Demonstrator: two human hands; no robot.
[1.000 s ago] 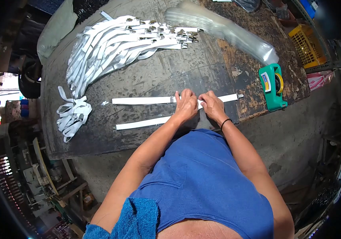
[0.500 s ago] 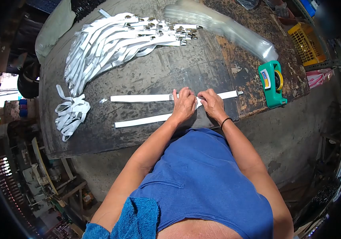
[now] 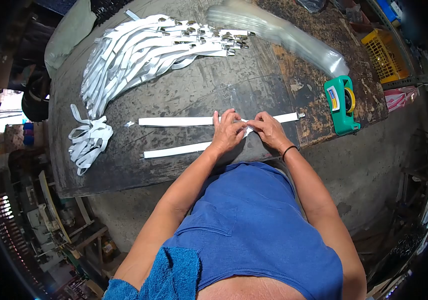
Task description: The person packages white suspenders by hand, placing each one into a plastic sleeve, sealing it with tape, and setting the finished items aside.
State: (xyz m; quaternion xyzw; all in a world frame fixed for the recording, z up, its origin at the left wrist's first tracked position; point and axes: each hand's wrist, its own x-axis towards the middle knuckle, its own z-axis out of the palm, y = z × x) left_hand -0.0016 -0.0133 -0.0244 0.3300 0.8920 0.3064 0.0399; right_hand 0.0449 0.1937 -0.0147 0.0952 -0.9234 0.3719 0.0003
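Note:
Two white suspender straps [image 3: 174,121] with metal clips lie roughly side by side and meet under my hands. My left hand [image 3: 229,131] rests over them, thumb and index finger pinching the strap where the two come together, its other fingers raised a little. From the other side my right hand [image 3: 270,130] pinches the same spot, its fingertips almost touching the left ones. A metal clip [image 3: 301,115] ends the upper strap at the right. The lower strap [image 3: 174,150] has a clip at its left end. My fingers hide most of the joint.
A big pile of white clip straps [image 3: 139,55] lies at the back left, with a small tangle of white elastic [image 3: 91,142] nearer. Clear plastic sleeves [image 3: 284,35] are at the back. A green tape dispenser [image 3: 343,112] stands right, and a yellow crate [image 3: 384,55] beyond the table.
My left hand has slid slightly left and lower, its thumb and index finger now pinching towards the right hand. The right hand has turned slightly. The straps stay nearly in place.

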